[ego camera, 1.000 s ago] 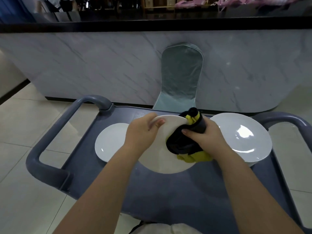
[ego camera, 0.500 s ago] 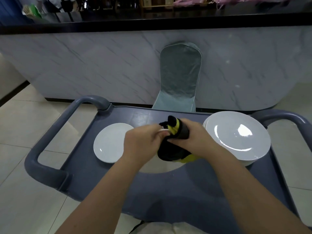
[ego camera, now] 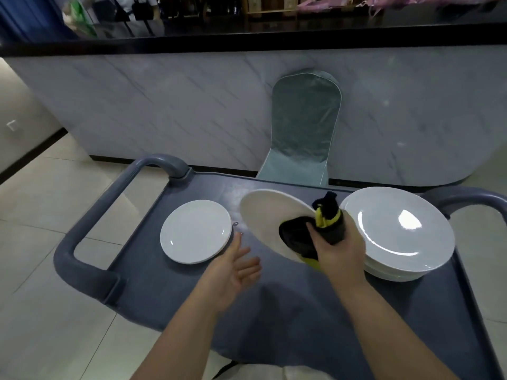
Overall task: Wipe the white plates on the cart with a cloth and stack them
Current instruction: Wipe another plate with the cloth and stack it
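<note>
My right hand grips a black and yellow cloth together with a white plate, which it holds tilted above the grey cart. My left hand hovers open, palm up, just left of that plate and touches nothing. A small white plate lies flat on the cart at the left. A stack of larger white plates stands at the right, close beside my right hand.
The cart has raised grey handles at the left and the right. Beyond it stands a chair with a grey cover against a marble counter front. Pale floor tiles surround the cart.
My left hand has let go of the plate and dropped away to the left, open. My right hand, with cloth and plate, has shifted toward the stack at the right.
</note>
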Demonstrator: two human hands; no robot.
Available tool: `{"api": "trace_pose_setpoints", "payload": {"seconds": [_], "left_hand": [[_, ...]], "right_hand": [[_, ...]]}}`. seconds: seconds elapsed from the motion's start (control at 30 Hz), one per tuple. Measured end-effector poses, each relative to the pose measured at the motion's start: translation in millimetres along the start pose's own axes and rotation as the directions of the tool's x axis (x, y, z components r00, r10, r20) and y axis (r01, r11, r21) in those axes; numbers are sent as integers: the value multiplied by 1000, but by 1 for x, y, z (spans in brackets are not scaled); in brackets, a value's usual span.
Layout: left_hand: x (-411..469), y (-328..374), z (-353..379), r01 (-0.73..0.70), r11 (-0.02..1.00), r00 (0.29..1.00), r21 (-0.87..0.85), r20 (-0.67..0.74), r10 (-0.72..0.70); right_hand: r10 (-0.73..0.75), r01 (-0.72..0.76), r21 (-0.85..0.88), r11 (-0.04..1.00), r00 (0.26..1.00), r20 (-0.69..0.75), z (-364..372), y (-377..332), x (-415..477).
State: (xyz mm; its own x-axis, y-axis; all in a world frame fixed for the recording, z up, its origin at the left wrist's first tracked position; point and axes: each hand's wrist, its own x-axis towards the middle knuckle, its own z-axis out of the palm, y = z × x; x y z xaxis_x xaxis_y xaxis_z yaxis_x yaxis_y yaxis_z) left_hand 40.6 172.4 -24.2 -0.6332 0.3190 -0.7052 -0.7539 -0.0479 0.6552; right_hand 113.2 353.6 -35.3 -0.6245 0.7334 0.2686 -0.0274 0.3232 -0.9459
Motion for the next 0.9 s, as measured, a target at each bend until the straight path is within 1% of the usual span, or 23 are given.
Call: {"api": "trace_pose_setpoints", "payload": {"seconds": [0.03, 0.07, 0.1, 0.13, 0.17, 0.2, 0.27, 0.3, 0.33, 0.4, 0.43, 0.5, 0.57, 0.6, 0.63, 0.67, 0.7, 0.73, 0.77, 0.8, 0.83, 0.87, 0.9], "left_hand": [[-9, 5, 4, 10, 997, 998, -81, 69, -5], [-15, 11, 10, 2, 988, 994, -154, 111, 15], [-18, 15, 16, -6, 981, 993, -194, 116, 29], [-18, 20, 23, -8, 979, 994, -204, 102, 30], [-17, 23, 29, -11, 981, 998, -193, 63, 23], [-17, 27, 33, -12, 984, 1000, -175, 11, 14], [-14, 31, 28, -7, 982, 1000, -189, -29, 2], [-14, 31, 23, 0, 977, 1000, -211, -3, 0], [-15, 30, 18, 6, 973, 999, -230, 40, 4], [-16, 25, 10, 7, 968, 994, -249, 107, 20], [-16, 22, 7, -6, 964, 993, -265, 114, 38], [-14, 15, 0, -68, 954, 990, -291, 95, 100], [-12, 11, -8, -152, 954, 980, -258, 89, 180], [-12, 11, -12, -194, 954, 971, -229, 92, 219], [-13, 11, -16, -229, 953, 963, -197, 95, 251], [-14, 10, -20, -254, 954, 957, -162, 98, 271], [-16, 9, -22, -270, 955, 954, -126, 101, 283], [-19, 7, -22, -282, 954, 951, -100, 104, 292], [-22, 5, -21, -288, 953, 948, -98, 113, 298], [-24, 3, -21, -289, 950, 945, -120, 123, 304], [-26, 1, -20, -292, 945, 941, -149, 134, 312], [-27, 1, -20, -301, 940, 935, -161, 142, 324], [-28, 0, -21, -312, 937, 931, -158, 146, 335]], "right_hand": [[-186, 191, -93, 977, 981, 63, -2, 0, -3], [-349, 367, -151, 918, 927, 136, -1, 1, -5], [-483, 518, -192, 834, 852, 202, 2, 3, -9], [-575, 624, -229, 747, 779, 249, 6, 4, -14], [-624, 684, -253, 684, 728, 283, 11, 6, -18], [-639, 711, -252, 656, 701, 315, 14, 7, -21], [-613, 722, -193, 664, 674, 412, 12, 8, -21], [-584, 709, -142, 691, 662, 469, 7, 8, -18], [-539, 666, -95, 740, 671, 509, 0, 11, -14], [-391, 486, -47, 873, 753, 529, -15, 13, -9], [-294, 380, -63, 923, 802, 520, -21, 9, -8], [-130, 193, -101, 976, 887, 444, -28, 2, -4], [37, -31, -24, 999, 961, 274, -30, -10, 9], [104, -114, 38, 993, 975, 196, -30, -13, 20], [137, -150, 78, 986, 979, 153, -31, -21, 30], [145, -157, 81, 984, 979, 140, -27, -30, 38], [120, -135, 85, 987, 979, 165, -20, -40, 43], [76, -95, 71, 993, 970, 230, -10, -49, 44], [40, -53, 32, 998, 941, 337, 2, -58, 42], [30, -15, -36, 999, 884, 467, 16, -65, 37], [31, 57, -127, 990, 802, 597, 28, -70, 28], [19, 185, -215, 959, 715, 699, 38, -69, 17], [-13, 351, -288, 891, 655, 756, 44, -65, 7]]}}
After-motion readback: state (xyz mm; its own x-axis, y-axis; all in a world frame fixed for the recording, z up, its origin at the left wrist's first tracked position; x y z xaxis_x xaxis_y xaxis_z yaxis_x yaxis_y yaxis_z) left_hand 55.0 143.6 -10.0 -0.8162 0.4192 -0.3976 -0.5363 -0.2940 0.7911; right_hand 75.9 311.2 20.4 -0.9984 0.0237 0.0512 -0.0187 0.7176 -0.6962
